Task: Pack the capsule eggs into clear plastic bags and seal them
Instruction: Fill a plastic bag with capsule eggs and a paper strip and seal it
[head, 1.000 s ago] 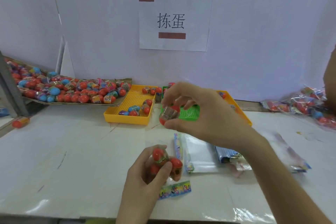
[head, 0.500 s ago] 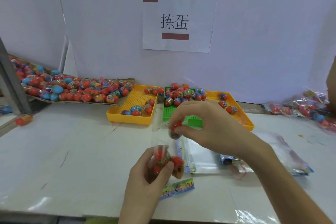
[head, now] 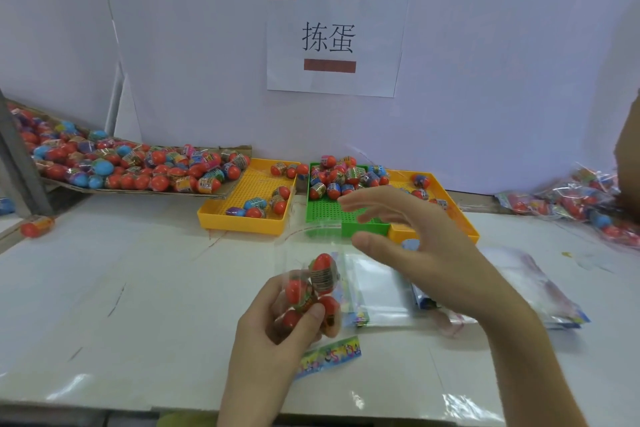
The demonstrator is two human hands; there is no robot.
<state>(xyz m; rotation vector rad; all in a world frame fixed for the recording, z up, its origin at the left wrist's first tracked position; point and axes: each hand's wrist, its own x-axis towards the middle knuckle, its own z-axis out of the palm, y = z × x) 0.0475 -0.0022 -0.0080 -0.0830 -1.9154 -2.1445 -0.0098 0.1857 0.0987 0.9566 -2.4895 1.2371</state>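
Note:
My left hand (head: 273, 333) grips a clear plastic bag (head: 304, 250) from below, its open mouth pointing up. Several red capsule eggs (head: 317, 288) sit inside the bag, the top one with a striped label band. My right hand (head: 415, 246) hovers just right of and above the bag's mouth, fingers spread, holding nothing. More capsule eggs lie in a green tray (head: 332, 215) and two yellow trays (head: 242, 215) behind the hands.
A cardboard sheet (head: 131, 166) piled with red and blue eggs slopes down at the back left. Empty bags (head: 381, 291) lie flat under my right wrist. Filled bags (head: 581, 204) heap at the right. A loose egg (head: 36, 227) lies at the left edge.
My right hand brought an egg from the trays down to the bag's mouth, let it go inside, and now has opened and lifted slightly. The left hand held the bag steady.

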